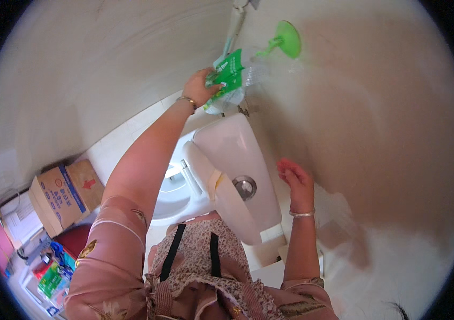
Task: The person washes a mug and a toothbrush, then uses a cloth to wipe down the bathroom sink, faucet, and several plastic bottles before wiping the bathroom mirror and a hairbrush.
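Observation:
My left hand [203, 88] is stretched forward, its thumb and fingers gripping a green and clear plastic package [231, 74] that bears writing. The package is beside the wall, below a bright green wall hook [287, 40] with a round base; whether it hangs from the hook, I cannot tell. Below my left forearm is a white toilet [171, 204] with its lid [235, 212] raised against the cistern [227, 136]. A round metal flush button [245, 188] is set in the cistern top. Near the wall, right of the cistern, my right hand [297, 180] has loosely curled fingers; nothing shows in it.
Tiled walls [371, 120] close in ahead and to the right. A pale pipe or handle [233, 32] leans in the far corner. At the left stand a cardboard box [65, 196], a dark red container [74, 239] and several colourful plastic packages [53, 280].

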### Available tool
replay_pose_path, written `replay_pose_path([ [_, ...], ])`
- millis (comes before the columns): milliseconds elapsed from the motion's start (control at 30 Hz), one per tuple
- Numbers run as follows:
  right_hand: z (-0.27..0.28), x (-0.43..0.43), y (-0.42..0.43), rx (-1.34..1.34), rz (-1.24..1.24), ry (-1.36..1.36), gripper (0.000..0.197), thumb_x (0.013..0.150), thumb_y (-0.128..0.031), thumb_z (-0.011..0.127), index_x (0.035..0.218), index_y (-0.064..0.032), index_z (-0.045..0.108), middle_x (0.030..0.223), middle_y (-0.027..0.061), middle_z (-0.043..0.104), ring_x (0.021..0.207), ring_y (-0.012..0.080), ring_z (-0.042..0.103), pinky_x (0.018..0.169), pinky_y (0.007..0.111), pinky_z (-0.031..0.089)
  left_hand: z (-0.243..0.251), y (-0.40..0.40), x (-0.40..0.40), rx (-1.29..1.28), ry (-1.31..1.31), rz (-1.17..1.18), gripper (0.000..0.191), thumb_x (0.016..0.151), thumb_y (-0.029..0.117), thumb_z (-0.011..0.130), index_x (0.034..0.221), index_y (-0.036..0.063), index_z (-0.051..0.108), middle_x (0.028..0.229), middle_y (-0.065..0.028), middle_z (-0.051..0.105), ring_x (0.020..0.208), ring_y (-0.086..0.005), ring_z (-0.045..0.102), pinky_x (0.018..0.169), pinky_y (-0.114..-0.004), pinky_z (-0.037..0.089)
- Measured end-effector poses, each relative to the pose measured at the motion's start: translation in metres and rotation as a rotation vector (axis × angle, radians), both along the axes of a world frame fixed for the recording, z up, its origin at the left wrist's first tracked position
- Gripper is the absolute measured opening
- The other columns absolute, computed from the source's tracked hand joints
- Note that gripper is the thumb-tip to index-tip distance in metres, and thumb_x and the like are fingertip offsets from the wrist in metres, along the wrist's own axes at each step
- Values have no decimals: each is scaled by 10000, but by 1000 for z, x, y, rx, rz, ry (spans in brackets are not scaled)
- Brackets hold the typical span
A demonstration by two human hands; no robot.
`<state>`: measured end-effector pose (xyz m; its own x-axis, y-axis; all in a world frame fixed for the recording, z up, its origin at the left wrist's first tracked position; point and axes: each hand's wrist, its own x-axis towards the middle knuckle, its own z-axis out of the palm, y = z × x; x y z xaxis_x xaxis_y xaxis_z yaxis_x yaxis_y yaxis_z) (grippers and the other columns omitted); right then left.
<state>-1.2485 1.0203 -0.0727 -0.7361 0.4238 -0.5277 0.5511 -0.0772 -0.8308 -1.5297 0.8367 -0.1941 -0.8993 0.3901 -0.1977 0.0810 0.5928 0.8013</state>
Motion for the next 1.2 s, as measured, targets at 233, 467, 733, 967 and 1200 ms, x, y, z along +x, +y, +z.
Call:
replay_pose_path([
  [233,69,180,-30,-549,-616,346,474,762,57,448,1231,-5,412,1199,168,484,1120,266,461,950,400,379,23,-128,121,141,-578,387,416,830,272,531,1199,96,451,1021,-77,582,904,-174,562,780,-290,426],
  [467,181,343,-134,-570,-729,816,417,810,34,443,1226,8,411,1190,165,491,1111,260,470,953,391,379,56,-302,336,-387,-854,-222,125,816,199,515,817,98,589,668,-8,564,556,-106,506,483,-252,410],
  [733,249,555,-273,-573,-959,664,284,865,-124,478,1118,0,510,1025,112,588,945,200,570,858,345,446,44,-464,509,-656,-461,-1359,268,758,316,479,827,86,597,768,-120,604,713,-292,579,624,-400,462],
  [967,268,745,-392,-645,-1167,724,310,890,-245,446,1067,-10,544,966,103,606,868,174,586,794,307,469,39,-390,560,-477,-408,-1567,160,788,100,523,928,34,563,712,-111,592,623,-196,593,509,-321,493],
  [1200,273,999,-546,-368,-1221,435,311,893,-248,457,1052,0,559,934,109,617,836,174,599,772,299,477,173,-276,804,-52,-471,-1017,211,808,131,544,954,-15,589,740,-52,612,638,-118,575,538,-221,454],
])
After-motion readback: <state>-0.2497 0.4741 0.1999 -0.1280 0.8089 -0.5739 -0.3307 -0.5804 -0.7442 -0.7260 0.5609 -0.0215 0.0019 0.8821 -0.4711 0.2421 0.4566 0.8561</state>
